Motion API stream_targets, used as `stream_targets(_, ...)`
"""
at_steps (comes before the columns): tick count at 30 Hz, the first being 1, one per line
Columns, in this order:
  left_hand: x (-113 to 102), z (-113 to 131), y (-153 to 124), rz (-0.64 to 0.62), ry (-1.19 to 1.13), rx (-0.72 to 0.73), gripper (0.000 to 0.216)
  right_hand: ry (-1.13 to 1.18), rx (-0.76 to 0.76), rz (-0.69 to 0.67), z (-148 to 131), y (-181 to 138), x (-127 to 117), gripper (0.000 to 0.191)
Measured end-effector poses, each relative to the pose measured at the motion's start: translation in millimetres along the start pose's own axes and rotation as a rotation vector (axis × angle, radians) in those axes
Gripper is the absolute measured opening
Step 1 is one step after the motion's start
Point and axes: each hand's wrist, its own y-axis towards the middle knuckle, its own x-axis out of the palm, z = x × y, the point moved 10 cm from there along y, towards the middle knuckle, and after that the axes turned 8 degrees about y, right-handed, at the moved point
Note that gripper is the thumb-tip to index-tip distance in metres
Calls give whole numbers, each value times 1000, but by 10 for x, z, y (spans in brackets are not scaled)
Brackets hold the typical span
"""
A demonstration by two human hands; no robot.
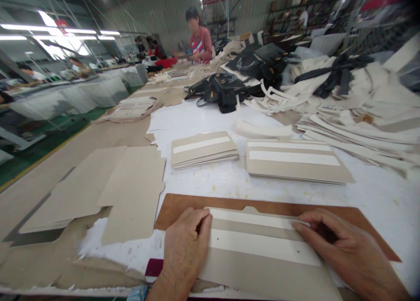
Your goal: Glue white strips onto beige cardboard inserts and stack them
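A grey card panel [262, 257] with two white strips across it lies in front of me on a brown board [183, 204]. My left hand [183, 248] rests on the panel's left end, fingers curled and pressing down at the upper white strip. My right hand [348, 248] lies on the panel's right end, fingers bent, with fingertips on the same white strip [256, 218]. Neither hand lifts anything.
Two stacks of similar striped panels [203, 150] [295, 161] sit beyond the board. Plain grey card sheets [98, 187] lie to the left. Black bags [223, 91] and heaps of white strips [354, 117] fill the far right. A person in red [200, 40] works at the table's far end.
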Motion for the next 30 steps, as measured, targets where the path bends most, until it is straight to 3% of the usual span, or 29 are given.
stream_targets(7,30,-152,28,-22,42,30,26,100,14,170,-314,-50,-115,22)
stream_targets(18,13,-182,57,-34,91,11,28,59,53,121,-355,36,-152,18)
stream_targets(24,46,-268,72,-61,129,22,28,47,-48,79,-460,36,-124,25)
stream_targets(30,53,-263,74,-78,135,30,28,57,-36,26,-468,59,-111,24)
